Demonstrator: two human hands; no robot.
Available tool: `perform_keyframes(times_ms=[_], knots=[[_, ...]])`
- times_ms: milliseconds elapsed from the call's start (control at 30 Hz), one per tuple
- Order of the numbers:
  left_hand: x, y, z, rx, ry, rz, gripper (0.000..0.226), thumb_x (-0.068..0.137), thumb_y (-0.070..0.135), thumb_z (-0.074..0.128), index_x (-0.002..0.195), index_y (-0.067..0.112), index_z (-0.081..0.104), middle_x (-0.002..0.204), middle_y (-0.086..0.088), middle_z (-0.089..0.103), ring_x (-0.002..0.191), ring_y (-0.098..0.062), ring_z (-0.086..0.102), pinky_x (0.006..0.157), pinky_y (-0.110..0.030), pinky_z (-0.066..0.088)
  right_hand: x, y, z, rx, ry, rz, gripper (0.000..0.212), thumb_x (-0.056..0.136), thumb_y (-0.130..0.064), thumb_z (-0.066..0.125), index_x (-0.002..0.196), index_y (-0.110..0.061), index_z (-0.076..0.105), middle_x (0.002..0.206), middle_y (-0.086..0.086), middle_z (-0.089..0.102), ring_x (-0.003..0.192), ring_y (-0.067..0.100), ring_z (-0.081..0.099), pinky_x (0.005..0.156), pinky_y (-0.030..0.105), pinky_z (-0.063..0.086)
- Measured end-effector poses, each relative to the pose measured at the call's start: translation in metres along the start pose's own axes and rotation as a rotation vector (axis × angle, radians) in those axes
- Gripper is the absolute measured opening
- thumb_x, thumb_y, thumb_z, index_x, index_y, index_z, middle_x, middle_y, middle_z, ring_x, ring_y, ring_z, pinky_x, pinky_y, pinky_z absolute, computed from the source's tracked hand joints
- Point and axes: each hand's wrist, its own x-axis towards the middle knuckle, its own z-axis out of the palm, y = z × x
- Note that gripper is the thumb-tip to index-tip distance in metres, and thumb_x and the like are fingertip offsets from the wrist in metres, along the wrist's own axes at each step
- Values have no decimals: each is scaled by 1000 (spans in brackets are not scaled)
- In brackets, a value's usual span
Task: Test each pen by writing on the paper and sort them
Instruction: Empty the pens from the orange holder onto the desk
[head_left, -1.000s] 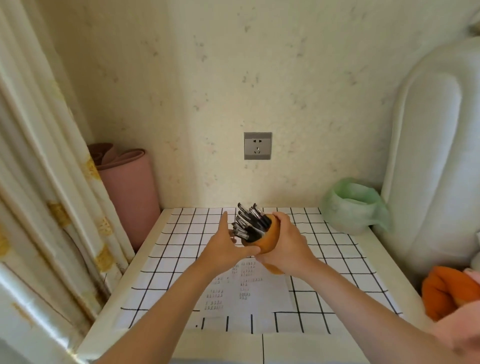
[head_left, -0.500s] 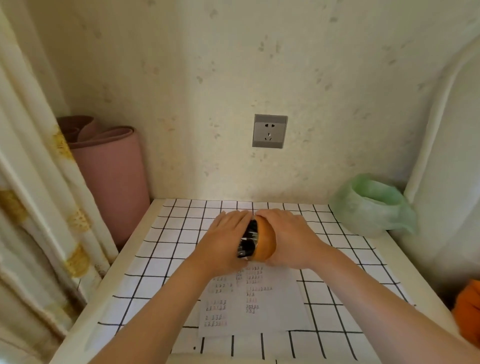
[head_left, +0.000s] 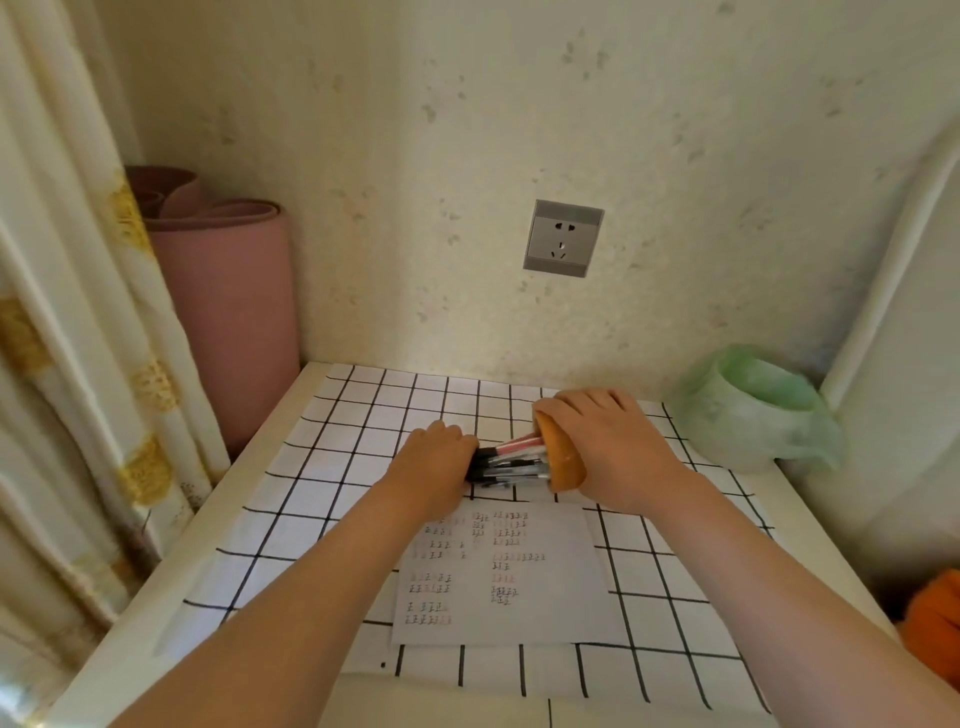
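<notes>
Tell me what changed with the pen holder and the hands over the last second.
The orange holder went from raised and tilted to lying low on its side just beyond the paper, mouth toward the left. The left hand closed around the pens and is drawing the bundle out; the right hand kept gripping the holder. Paper, green bag and pink roll stayed put.

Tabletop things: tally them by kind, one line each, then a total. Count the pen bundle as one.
Pen bundle, gripped by the left hand: 1 (single pens too blurred to count)
Orange cup, tipped sideways in the right hand: 1
Sheet of paper with writing marks: 1
Green bag-lined container: 1
Total: 4
</notes>
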Motion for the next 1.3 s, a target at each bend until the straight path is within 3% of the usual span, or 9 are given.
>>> perform_keyframes(times_ms=[100,233,333,467,567,800,1000,1200,1300], knots=[[2,4,2,21,-59,10,53,85,28,60,135,19,45,124,-3,53,111,-22,45,94,-34,38,-7,7,1,-30,11,23,87,69,-40,81,140,-34,33,137,-7,52,121,20,51,102,42,38],[10,35,2,-295,-51,49,84,78,38,63,150,16,26,145,-3,41,128,-24,42,109,-40,33,-13,3,0,-36,22,-4,87,69,-42,81,142,-32,34,139,-7,50,124,20,49,103,42,37],[16,52,18,-290,54,64,74,87,45,59,149,18,29,133,-2,50,118,-22,48,104,-38,36,-18,0,-2,-21,19,-37,84,72,-45,77,143,-33,32,141,-8,47,128,18,45,108,41,33],[25,56,29,-158,98,91,40,96,33,51,133,19,46,118,-2,54,106,-21,46,92,-34,37,-28,11,2,-49,-26,8,92,65,-35,81,143,-32,31,139,-5,49,125,22,48,105,43,36],[29,59,32,-80,87,110,33,97,26,51,129,17,50,117,-3,54,107,-22,46,90,-35,39,-36,25,-1,-97,-61,71,96,62,-30,82,142,-31,30,138,-3,49,123,24,49,102,43,36],[32,64,29,-89,-30,50,43,96,36,50,134,19,44,125,-4,47,113,-23,43,96,-37,40,-55,45,-21,-195,-63,150,94,63,-15,76,146,-27,33,139,-2,48,125,25,46,109,45,28],[28,74,22,-105,-234,-28,89,85,68,47,153,18,18,149,-5,30,137,-27,27,114,-45,26,-64,53,-26,-245,51,191,92,58,-7,71,143,-24,39,134,0,52,119,27,50,105,45,29],[25,73,22,-103,-72,20,70,97,53,39,155,36,3,146,-1,37,131,-24,37,112,-44,28,-66,53,-33,-248,60,238,95,58,-7,72,145,-24,36,136,1,49,122,27,47,110,47,26],[28,82,21,-160,32,197,58,101,41,42,154,38,18,155,2,32,142,-21,28,113,-42,24,-67,54,-27,-200,70,211,91,62,-7,71,145,-26,37,136,-2,50,122,25,48,109,45,27]])
